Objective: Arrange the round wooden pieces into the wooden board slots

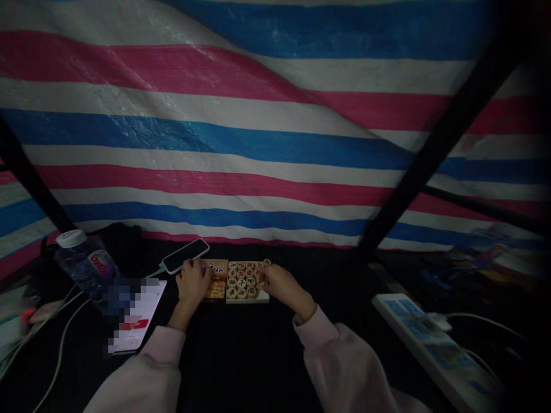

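Tray, shallow, white, rectangular, stands on the desk toward the far edge, roughly midway between left and right edges. Contents: round, pale wooden game pieces in close rows, flat-topped, carved characters; red-marked ones in the far rows, dark-marked nearer. Near right corner of tray shows bare floor. One piece sits at its far right corner; cannot tell whether inside or on the rim.

Against the tray's left side: brown-and-yellow printed cardboard box, flat. Left hand palm down over its left part, fingers loosely spread. Right hand at the tray's right side, fingers curled over the pieces; cannot tell whether they pinch one.

Toward the desk's left edge: clear ribbed plastic bottle, white screw cap, leaning; near it a flat phone with lit screen. Farther back, white-rimmed phone with dark screen, cable attached. Toward the right edge, long white power strip, white plug inserted, blurred.

Desk surface black, matte. Behind the far edge, creased, slightly glossy sheeting in blue, white and pink stripes; dark slanting poles at both sides. Light dim.
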Tool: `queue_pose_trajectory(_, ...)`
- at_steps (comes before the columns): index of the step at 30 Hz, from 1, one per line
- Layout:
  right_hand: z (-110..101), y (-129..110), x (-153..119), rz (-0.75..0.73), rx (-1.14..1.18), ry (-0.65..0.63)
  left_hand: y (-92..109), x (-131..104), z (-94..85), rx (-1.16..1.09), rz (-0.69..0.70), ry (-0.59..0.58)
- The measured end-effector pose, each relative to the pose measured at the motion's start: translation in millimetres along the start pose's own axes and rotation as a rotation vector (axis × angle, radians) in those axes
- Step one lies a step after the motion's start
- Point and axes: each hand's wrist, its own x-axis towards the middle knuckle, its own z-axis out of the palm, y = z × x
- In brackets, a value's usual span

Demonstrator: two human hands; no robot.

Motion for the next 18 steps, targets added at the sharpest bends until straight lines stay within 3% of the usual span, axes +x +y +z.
queue_pose_trajectory(12, 19, 3, -6, -0.064, 0.017, 0.103, 0, 0, -0.1, -0.012, -0.002, 0.003)
queue_pose_trajectory(18, 16, -3, -8, -0.031, -0.008, 0.030, 0, -1, -1.4, -0.003, 0.002, 0.007)
